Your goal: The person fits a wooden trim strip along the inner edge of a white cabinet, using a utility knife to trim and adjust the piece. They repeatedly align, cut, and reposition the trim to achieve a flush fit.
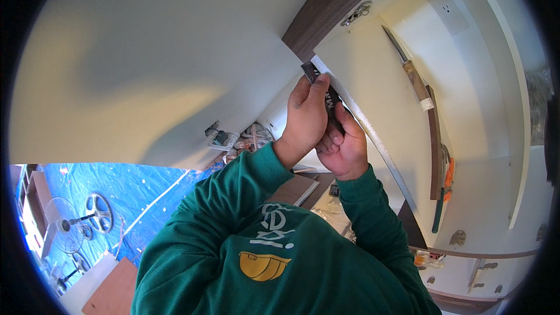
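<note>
Pinching one black strip [331, 100], our left hand [306, 112] and right hand [350, 149]; a slack grip could drop it.

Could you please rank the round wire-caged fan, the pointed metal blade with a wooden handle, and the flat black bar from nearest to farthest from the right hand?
From the right hand:
1. Flat black bar: at its fingers.
2. Wooden-handled blade: to its right.
3. Wire-caged fan: far left.
</note>
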{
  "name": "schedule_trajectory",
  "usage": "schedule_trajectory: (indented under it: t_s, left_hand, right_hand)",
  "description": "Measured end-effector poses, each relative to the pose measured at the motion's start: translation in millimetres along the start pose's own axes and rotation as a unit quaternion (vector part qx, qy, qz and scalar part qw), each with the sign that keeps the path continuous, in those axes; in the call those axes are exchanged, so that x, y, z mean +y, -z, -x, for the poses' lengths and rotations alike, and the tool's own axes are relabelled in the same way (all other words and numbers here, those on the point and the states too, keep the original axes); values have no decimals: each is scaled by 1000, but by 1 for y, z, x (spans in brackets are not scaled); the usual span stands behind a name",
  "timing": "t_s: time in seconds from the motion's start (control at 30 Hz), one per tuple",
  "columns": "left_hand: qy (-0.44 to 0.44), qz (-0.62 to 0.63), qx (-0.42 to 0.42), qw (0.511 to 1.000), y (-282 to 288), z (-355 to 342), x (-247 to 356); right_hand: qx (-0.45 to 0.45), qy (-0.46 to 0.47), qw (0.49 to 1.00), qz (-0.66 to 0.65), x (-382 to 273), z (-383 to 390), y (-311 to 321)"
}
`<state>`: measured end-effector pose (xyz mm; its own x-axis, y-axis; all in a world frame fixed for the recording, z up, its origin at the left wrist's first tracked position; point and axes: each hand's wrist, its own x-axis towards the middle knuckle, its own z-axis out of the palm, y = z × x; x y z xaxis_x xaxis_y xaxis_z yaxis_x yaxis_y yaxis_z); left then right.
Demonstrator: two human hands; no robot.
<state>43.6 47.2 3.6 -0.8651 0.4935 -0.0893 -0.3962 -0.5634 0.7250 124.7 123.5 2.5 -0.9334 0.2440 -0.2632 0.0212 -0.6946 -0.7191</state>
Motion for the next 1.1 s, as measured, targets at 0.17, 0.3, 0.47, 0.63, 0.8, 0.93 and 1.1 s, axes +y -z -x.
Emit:
schedule_trajectory:
  t_s: [0.17,0.3,0.47,0.63,0.8,0.93,1.1]
  left_hand:
    - [-127,-111,9,986,1,-13,-12]
    - [-194,-199,20,960,2,-14,-9]
    - [-189,-203,35,960,2,-17,-12]
    - [-167,-191,28,967,1,-16,-10]
    - [-161,-177,28,971,-1,-18,-8]
    - [-170,-197,39,965,-2,-19,-7]
    - [-175,-197,46,964,-1,-25,-15]
  right_hand:
    - [-33,2,998,-47,3,-1,4]
    - [-45,5,997,-61,6,-3,8]
    - [-11,0,999,-30,4,-2,0]
    - [4,5,1000,-29,5,-1,-5]
    - [-2,16,998,-58,7,-3,3]
    - [6,18,998,-58,7,-2,-2]
    - [10,21,998,-60,7,-4,1]
